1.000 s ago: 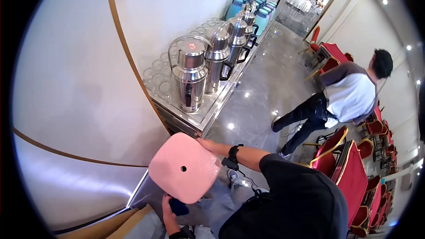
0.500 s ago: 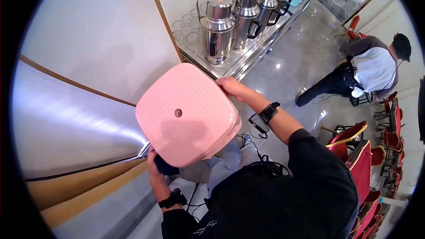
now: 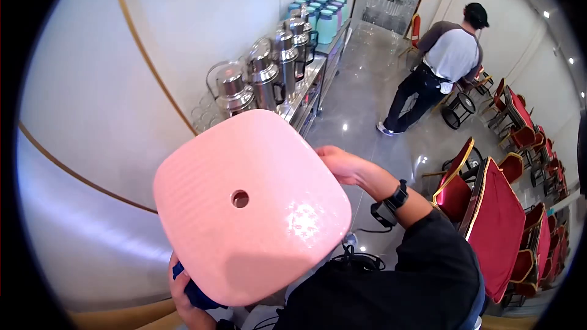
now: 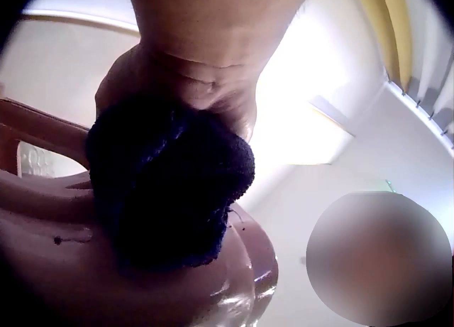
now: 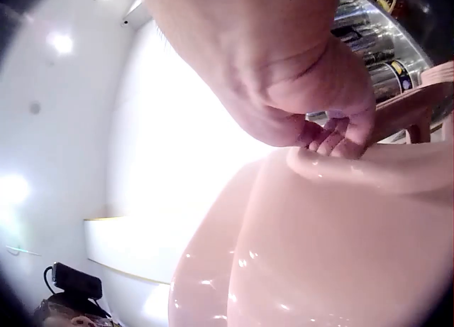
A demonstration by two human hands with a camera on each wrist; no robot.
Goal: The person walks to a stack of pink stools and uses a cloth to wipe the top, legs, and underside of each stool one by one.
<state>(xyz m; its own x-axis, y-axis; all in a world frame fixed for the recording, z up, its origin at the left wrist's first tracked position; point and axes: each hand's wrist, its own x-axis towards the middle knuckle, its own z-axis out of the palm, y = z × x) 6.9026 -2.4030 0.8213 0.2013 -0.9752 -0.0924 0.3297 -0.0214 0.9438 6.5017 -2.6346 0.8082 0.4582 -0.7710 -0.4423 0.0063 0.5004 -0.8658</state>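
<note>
A pink plastic stool (image 3: pixel 269 238) with rounded corners and a small round hole in its seat is held up in front of the body, seat toward the head camera. My right hand (image 3: pixel 342 164) grips its far right side; in the right wrist view the fingers (image 5: pixel 340 139) curl over the stool's edge (image 5: pixel 397 167). At the near left side, my left hand (image 3: pixel 182 293) holds a bunched dark blue cloth (image 4: pixel 170 185) against the stool. That cloth hides most of the left fingers in the left wrist view.
Steel vacuum flasks (image 3: pixel 263 73) and glasses stand on a metal cart by the wall (image 3: pixel 79 85), with teal flasks (image 3: pixel 327 24) behind. A person (image 3: pixel 449 58) stands ahead. Red chairs (image 3: pixel 455 177) and red-clothed tables (image 3: pixel 498 226) line the right.
The stool has come up closer to the head camera, with both hands keeping their places on it. The view has swung, and the other person has moved farther off.
</note>
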